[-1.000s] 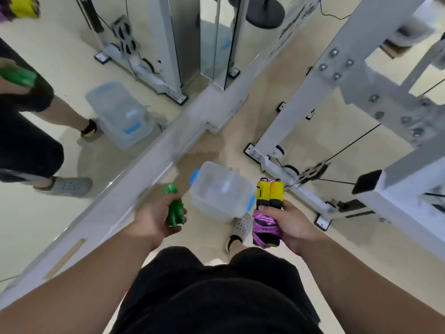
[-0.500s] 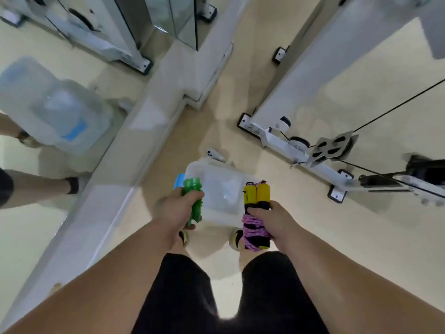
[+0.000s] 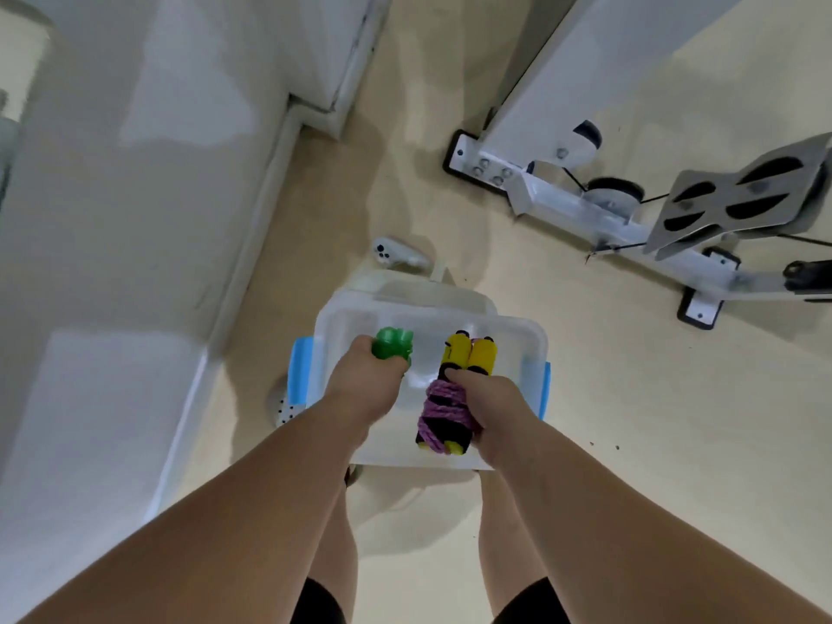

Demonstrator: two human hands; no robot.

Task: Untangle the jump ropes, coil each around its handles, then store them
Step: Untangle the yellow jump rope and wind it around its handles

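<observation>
Both ropes (image 3: 443,409) now over bin (image 3: 533,342) — fingers (image 3: 466,379) gripping.

Two bare hands, left hand (image 3: 364,391) and right hand (image 3: 490,409), each gripping one coiled rope. Two ropes in all: one green jump rope (image 3: 392,346) in the left grip, one purple-corded jump rope (image 3: 443,409) with two yellow handles (image 3: 470,353) in the right. Directly below both grips, one clear bin (image 3: 517,328) with two blue latches (image 3: 298,376). Beyond the grips, one white controller (image 3: 389,253) and one gym machine base (image 3: 585,204).
</observation>
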